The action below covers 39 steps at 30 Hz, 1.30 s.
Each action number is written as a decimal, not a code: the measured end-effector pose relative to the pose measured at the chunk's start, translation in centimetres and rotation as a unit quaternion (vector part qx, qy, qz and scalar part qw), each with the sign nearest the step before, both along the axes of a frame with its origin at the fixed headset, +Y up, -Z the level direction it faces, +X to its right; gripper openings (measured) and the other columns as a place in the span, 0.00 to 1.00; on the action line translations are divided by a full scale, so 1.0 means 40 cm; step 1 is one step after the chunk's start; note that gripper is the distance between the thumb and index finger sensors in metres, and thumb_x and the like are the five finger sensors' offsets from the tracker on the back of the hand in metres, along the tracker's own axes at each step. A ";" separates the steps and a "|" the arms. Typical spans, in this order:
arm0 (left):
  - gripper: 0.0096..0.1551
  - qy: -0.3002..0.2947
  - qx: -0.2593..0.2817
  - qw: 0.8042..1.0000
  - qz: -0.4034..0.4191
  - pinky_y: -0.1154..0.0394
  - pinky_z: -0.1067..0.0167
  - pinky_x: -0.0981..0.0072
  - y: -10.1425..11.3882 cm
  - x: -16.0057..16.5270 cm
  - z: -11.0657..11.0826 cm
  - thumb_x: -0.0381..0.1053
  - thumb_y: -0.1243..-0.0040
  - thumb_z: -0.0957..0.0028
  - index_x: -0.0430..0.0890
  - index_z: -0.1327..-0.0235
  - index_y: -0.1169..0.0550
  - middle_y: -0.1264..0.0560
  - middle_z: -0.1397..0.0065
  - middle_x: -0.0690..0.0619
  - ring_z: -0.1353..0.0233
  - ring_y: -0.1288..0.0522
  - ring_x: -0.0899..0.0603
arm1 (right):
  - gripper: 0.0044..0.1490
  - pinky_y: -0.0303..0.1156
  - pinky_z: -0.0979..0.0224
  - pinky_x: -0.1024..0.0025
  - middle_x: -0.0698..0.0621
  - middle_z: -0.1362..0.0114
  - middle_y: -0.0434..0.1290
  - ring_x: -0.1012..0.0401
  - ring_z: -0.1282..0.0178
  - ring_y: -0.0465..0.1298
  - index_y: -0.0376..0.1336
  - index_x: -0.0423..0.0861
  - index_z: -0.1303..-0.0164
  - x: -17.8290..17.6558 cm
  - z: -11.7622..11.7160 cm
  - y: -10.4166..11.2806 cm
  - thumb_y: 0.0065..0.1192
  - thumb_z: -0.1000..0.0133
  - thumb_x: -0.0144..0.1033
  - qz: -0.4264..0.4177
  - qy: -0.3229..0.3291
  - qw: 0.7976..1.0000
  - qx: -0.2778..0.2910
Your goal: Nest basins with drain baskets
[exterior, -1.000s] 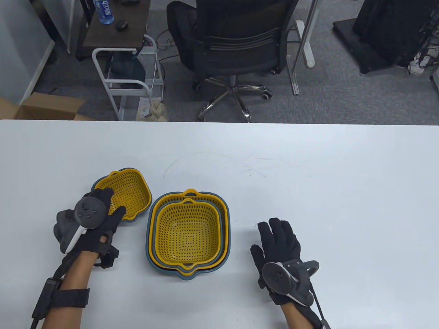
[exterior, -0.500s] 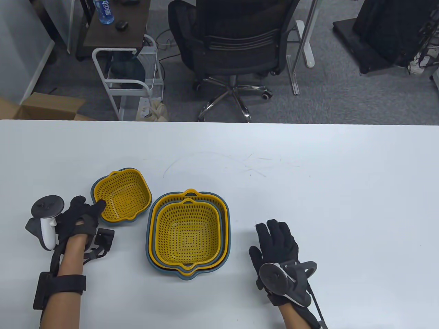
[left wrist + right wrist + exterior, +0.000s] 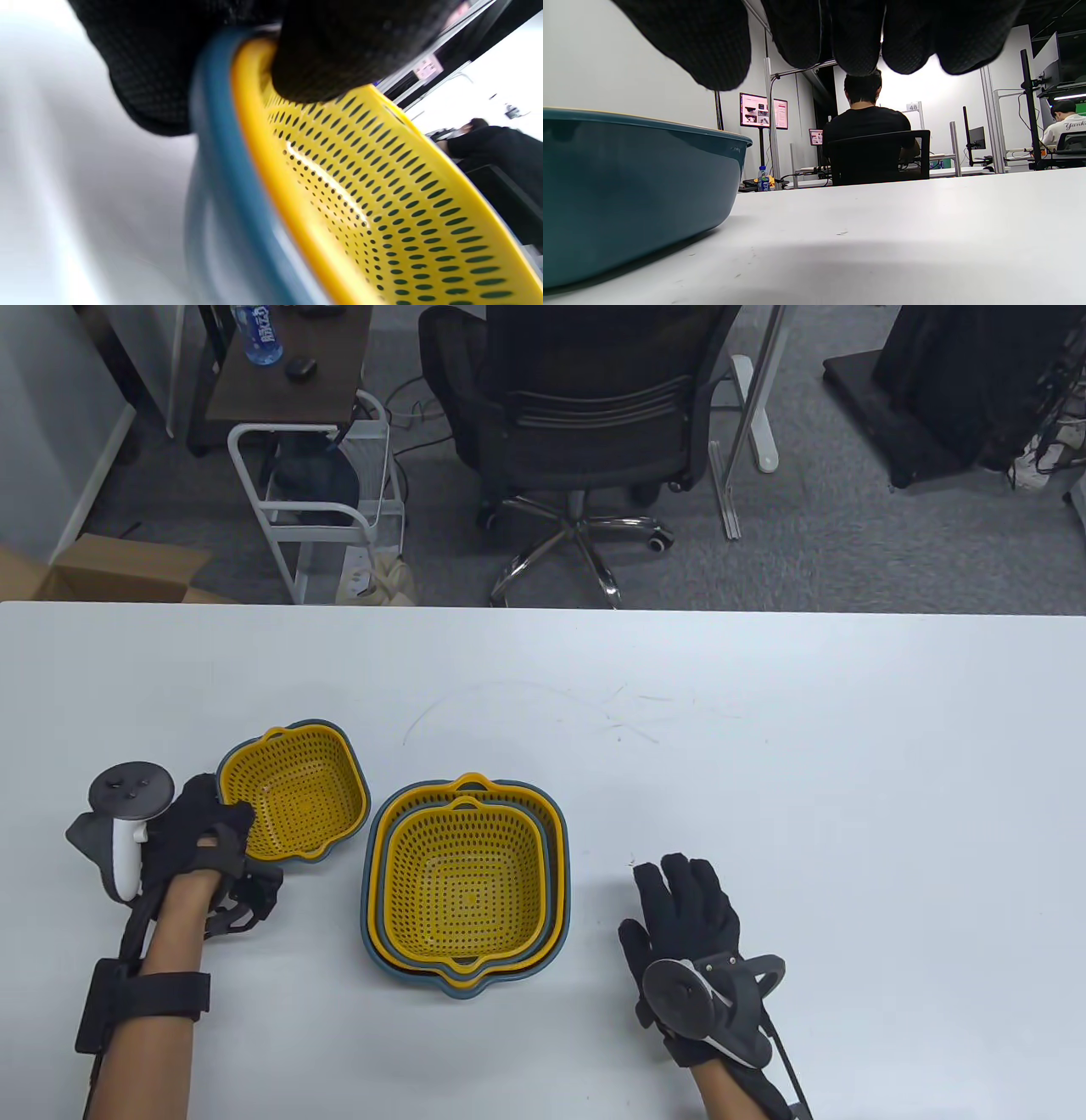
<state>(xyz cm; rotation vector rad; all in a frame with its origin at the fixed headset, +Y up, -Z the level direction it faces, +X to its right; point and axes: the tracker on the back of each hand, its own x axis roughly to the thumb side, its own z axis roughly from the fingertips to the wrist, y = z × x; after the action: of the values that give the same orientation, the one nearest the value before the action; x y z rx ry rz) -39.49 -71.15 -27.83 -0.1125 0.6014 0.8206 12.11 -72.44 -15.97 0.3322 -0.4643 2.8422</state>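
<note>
Grip, left: left hand (image 3: 199,836) clamped on the near-left rim of the small set, thumb over the yellow edge, fingers (image 3: 157,84) wrapped round the blue wall outside.
Small set: small yellow drain basket (image 3: 293,797) seated inside small blue basin (image 3: 333,729), left of the big stack and just apart from it; whether lifted or touching the table, could not tell.
Close-up, left wrist: yellow rim (image 3: 271,178) nested tight against the blue rim (image 3: 225,161), perforated wall running off to the right.
Big stack: large yellow basket (image 3: 467,875) with another yellow rim and blue basins (image 3: 371,899) ringed around it, standing flat near the front middle of the white table (image 3: 764,712).
Grip, right: right hand (image 3: 691,912) spread flat, palm down on the table, holding nothing, well right of the stack.
Right wrist view: teal basin wall (image 3: 628,186) at left, fingertips (image 3: 704,42) hanging above.
</note>
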 end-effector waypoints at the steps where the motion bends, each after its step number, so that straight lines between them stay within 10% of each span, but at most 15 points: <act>1: 0.40 -0.003 0.013 1.000 0.002 0.12 0.56 0.64 0.033 0.007 0.005 0.49 0.29 0.49 0.39 0.26 0.32 0.25 0.31 0.42 0.47 0.15 0.41 | 0.44 0.64 0.28 0.33 0.31 0.21 0.58 0.31 0.24 0.59 0.55 0.38 0.24 -0.002 0.000 0.000 0.66 0.46 0.44 -0.001 0.001 1.000 -0.001; 8: 0.40 -0.091 0.028 0.995 -0.019 0.13 0.56 0.63 0.173 0.129 0.048 0.48 0.30 0.48 0.39 0.24 0.34 0.27 0.30 0.42 0.46 0.17 0.40 | 0.44 0.64 0.28 0.33 0.31 0.21 0.58 0.31 0.24 0.59 0.55 0.38 0.24 -0.012 0.003 -0.001 0.66 0.45 0.45 0.000 0.007 1.000 -0.004; 20: 0.42 -0.225 -0.033 0.970 -0.082 0.13 0.55 0.63 0.102 0.439 0.101 0.48 0.31 0.47 0.38 0.23 0.35 0.28 0.28 0.41 0.44 0.18 0.39 | 0.44 0.64 0.29 0.33 0.31 0.21 0.58 0.30 0.25 0.59 0.55 0.37 0.24 -0.017 0.025 0.001 0.67 0.46 0.44 -0.014 0.024 1.000 -0.006; 21: 0.39 -0.234 -0.040 0.967 -0.092 0.13 0.55 0.64 0.096 0.449 0.098 0.23 0.28 0.44 0.38 0.23 0.35 0.28 0.28 0.41 0.44 0.18 0.39 | 0.44 0.64 0.29 0.33 0.31 0.21 0.58 0.30 0.25 0.59 0.56 0.37 0.24 -0.015 0.025 0.001 0.67 0.46 0.44 -0.015 0.024 1.000 -0.007; 29: 0.42 -0.247 -0.047 0.953 -0.168 0.13 0.54 0.65 0.083 0.492 0.095 0.28 0.24 0.48 0.37 0.23 0.36 0.28 0.28 0.40 0.44 0.17 0.40 | 0.44 0.64 0.29 0.33 0.30 0.21 0.58 0.30 0.25 0.59 0.55 0.37 0.24 -0.015 0.024 -0.001 0.67 0.46 0.44 -0.015 0.026 1.000 -0.006; 30: 0.48 -0.249 -0.042 0.951 -0.180 0.13 0.54 0.63 0.088 0.494 0.099 0.55 0.28 0.51 0.37 0.23 0.35 0.28 0.28 0.40 0.44 0.17 0.39 | 0.44 0.64 0.29 0.33 0.31 0.21 0.58 0.30 0.25 0.59 0.55 0.37 0.24 -0.015 0.024 -0.001 0.67 0.46 0.44 -0.015 0.026 1.000 -0.006; 39: 0.48 -0.244 0.040 0.919 -0.307 0.20 0.43 0.51 0.124 0.440 0.180 0.64 0.35 0.51 0.42 0.22 0.34 0.30 0.24 0.42 0.37 0.21 0.36 | 0.44 0.64 0.29 0.32 0.30 0.21 0.58 0.30 0.25 0.59 0.55 0.37 0.24 -0.016 0.023 -0.003 0.67 0.46 0.44 -0.010 0.022 1.000 -0.009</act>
<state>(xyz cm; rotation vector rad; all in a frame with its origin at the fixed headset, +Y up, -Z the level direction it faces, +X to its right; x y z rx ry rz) -21.88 -66.20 -20.64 -0.0436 0.1050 0.1826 11.49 -72.55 -15.05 0.3831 -0.4298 2.8125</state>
